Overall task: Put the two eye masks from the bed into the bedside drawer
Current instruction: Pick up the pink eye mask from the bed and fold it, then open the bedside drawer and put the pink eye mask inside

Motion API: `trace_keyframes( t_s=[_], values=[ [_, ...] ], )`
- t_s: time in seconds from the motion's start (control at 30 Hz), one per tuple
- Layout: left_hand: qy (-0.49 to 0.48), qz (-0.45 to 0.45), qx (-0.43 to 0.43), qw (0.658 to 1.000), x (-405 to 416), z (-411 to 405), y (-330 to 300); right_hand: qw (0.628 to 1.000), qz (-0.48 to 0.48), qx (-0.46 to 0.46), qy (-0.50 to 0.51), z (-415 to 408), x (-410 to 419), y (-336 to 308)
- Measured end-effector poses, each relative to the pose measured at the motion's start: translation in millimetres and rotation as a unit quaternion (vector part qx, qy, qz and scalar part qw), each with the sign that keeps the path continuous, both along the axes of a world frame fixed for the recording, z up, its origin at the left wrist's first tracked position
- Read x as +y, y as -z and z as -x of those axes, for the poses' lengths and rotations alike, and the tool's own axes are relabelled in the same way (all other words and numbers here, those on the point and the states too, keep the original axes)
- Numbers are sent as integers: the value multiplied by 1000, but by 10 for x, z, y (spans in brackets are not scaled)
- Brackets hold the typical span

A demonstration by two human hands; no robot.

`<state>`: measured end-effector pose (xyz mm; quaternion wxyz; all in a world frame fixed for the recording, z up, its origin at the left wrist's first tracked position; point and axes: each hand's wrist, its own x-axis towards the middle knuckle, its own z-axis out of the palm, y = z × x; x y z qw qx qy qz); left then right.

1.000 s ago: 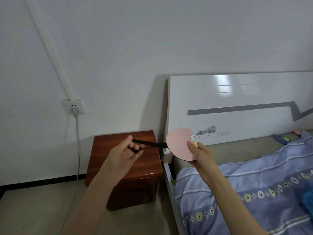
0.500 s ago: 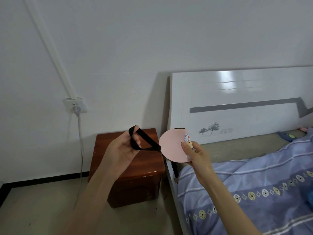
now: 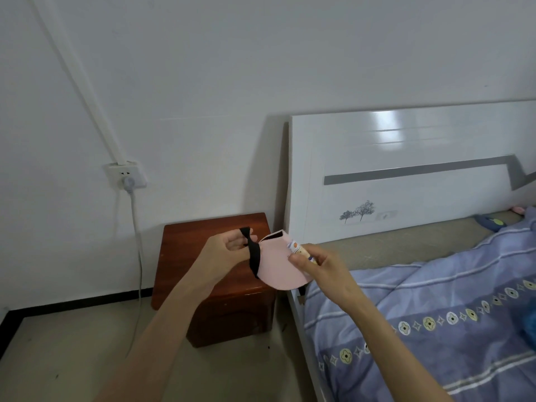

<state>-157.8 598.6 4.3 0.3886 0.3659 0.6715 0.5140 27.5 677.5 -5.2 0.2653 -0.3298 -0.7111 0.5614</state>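
Note:
A folded pink eye mask (image 3: 278,269) with a black strap (image 3: 253,250) is held in the air between the bed and the brown bedside cabinet (image 3: 214,271). My right hand (image 3: 317,266) pinches the mask's right edge, where a printed patch shows. My left hand (image 3: 229,250) holds the black strap, folded close against the mask. A dark blue eye mask (image 3: 490,223) lies far off on the mattress by the headboard. The cabinet's drawer front is dark and I cannot tell if it is open.
A white headboard (image 3: 406,169) stands behind the bed, and a blue patterned quilt (image 3: 435,314) covers the mattress. A wall socket (image 3: 127,177) with a grey cable (image 3: 139,256) hangs left of the cabinet. A small pink thing (image 3: 517,209) lies at the far right.
My left hand has brought the stretched strap in toward the mask, so both hands are now close together. Both hands and the mask sit lower, over the cabinet's right edge.

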Motion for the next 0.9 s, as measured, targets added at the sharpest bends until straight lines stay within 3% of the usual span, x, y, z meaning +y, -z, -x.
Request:
trace_keyframes(
  t_s=[0.2, 0.5, 0.6, 0.7, 0.77, 0.83, 0.9],
  values=[
    [111, -17, 148, 983, -30, -93, -37, 990, -63, -107, -60, 72, 31, 25],
    [84, -30, 98, 991, -97, -178, 120, 982, -54, -139, -117, 94, 70, 118],
    [86, -15, 122, 989, -119, -220, 204, 980, -46, -144, -127, 88, 59, 211],
    [41, -7, 128, 991, -147, -231, 269, 986, 19, -119, -114, 94, 31, 310],
    [-15, -4, 116, 993, -175, -212, 329, 984, 125, -85, -98, 71, 13, 386],
    [-54, -4, 76, 996, -223, -206, 415, 970, 223, -59, -82, 39, -4, 501],
    [-53, 15, 36, 998, -285, -230, 531, 962, 263, -49, -53, 25, -17, 607]
  ],
)
